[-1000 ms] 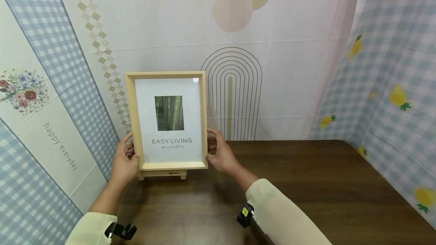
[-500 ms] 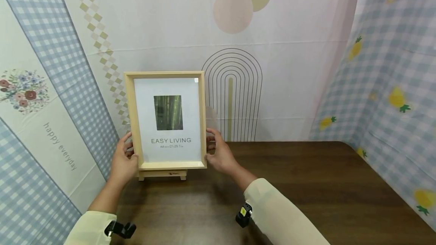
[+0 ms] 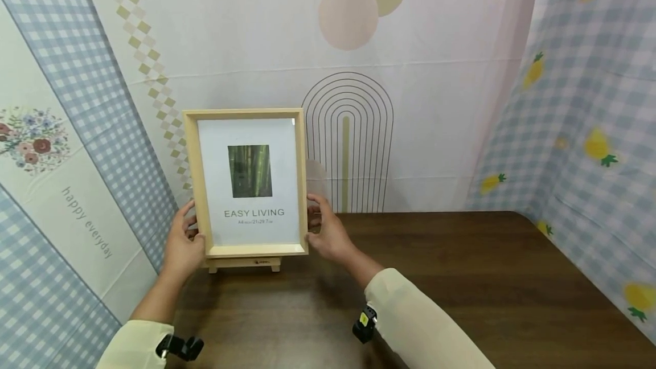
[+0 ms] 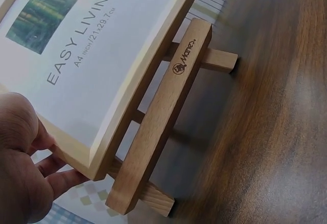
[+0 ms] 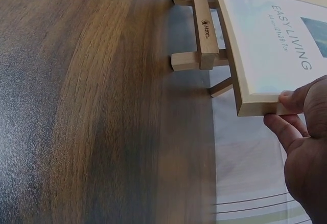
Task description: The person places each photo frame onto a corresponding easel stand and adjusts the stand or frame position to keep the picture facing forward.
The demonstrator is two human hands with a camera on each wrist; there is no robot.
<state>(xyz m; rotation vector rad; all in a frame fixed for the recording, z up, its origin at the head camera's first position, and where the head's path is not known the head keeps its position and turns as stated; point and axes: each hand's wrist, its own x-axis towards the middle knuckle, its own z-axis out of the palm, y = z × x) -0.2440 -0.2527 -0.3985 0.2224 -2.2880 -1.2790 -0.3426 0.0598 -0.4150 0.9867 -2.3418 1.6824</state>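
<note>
A pale wooden picture frame (image 3: 303,187) stands nearly upright in the head view, its white insert printed "EASY LIVING" beneath a bamboo picture. My left hand (image 3: 183,244) grips its lower left side, thumb in front. On the opposite side, my right hand (image 3: 330,232) pinches the lower right edge, with the thumb (image 5: 291,101) on the front face. Behind and below the frame is a small wooden easel (image 3: 246,262), mostly hidden in the head view. The left wrist view shows a gap between the frame's bottom edge and the easel's ledge (image 4: 163,111).
The easel's feet stand on a dark brown wooden table (image 3: 461,278), toward its back left. A printed white cloth (image 3: 435,130) hangs behind. Blue checked cloths hang at the left (image 3: 118,124) and right (image 3: 574,90).
Both hands have shifted the picture frame slightly to the left relative to the easel's feet. Their hold on its sides looks the same, and the easel stays in place.
</note>
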